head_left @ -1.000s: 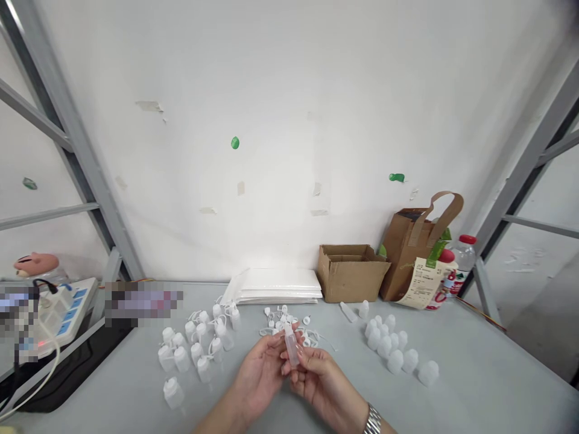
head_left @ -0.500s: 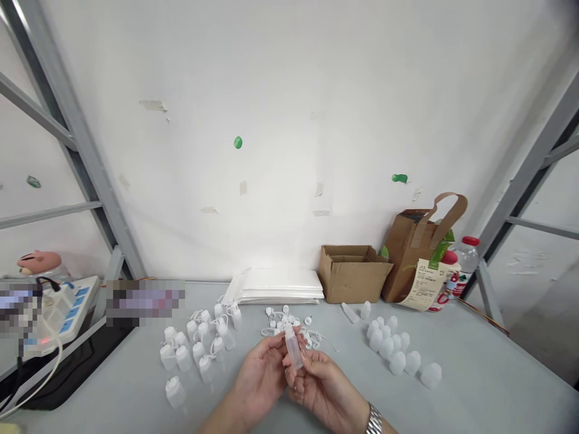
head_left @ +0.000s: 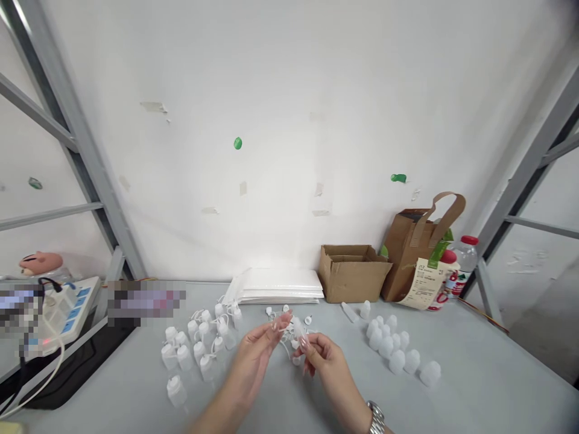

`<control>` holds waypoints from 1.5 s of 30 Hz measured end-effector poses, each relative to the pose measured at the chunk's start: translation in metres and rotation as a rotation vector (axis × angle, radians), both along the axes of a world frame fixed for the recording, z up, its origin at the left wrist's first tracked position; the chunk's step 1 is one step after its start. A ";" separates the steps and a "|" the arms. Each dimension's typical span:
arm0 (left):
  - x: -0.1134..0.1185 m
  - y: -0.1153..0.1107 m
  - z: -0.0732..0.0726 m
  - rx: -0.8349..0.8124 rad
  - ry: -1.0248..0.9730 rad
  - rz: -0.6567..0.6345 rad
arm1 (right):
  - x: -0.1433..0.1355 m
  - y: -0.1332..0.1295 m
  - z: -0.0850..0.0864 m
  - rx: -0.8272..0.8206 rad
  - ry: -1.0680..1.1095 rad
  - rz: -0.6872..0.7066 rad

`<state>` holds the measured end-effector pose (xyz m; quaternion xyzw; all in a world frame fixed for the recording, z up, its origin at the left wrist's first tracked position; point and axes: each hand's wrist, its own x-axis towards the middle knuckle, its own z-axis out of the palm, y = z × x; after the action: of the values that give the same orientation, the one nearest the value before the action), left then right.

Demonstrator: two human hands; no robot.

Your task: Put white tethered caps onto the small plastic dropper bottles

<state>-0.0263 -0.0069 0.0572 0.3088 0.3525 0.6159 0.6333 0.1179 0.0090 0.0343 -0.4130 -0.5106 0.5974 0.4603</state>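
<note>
Smooth, probably plastic bottle (head_left: 299, 329); matt cardboard box (head_left: 355, 284).

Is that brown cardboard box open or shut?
Open: the brown cardboard box has nothing across its top, and its inner walls show.

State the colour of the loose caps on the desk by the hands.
The caps are white, as the head view shows.

Your grey desk (head_left: 461, 398) filled the lower part of the frame. Toward the lower left of it you had small white bottles (head_left: 183, 357) standing in a loose cluster; at lower centre, white caps (head_left: 308, 320) lay scattered. Translucent white pieces (head_left: 386, 348) were grouped at lower right. Behind your work sat a white stack (head_left: 275, 286), a cardboard box (head_left: 353, 282) and a brown paper bag (head_left: 398, 265).
</note>
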 end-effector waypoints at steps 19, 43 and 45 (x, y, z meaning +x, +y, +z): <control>0.015 -0.011 0.007 0.014 0.009 -0.069 | 0.002 -0.019 0.002 0.437 -0.346 -0.171; 0.016 -0.015 0.007 0.017 0.064 -0.144 | -0.002 -0.023 -0.011 0.694 -0.635 -0.214; 0.015 -0.014 0.005 0.020 0.033 -0.154 | -0.001 -0.023 -0.013 0.796 -0.697 -0.245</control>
<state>-0.0113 -0.0214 0.0618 0.3517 0.3319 0.5638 0.6696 0.1166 -0.0142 0.0208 -0.4371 -0.7678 0.1273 0.4508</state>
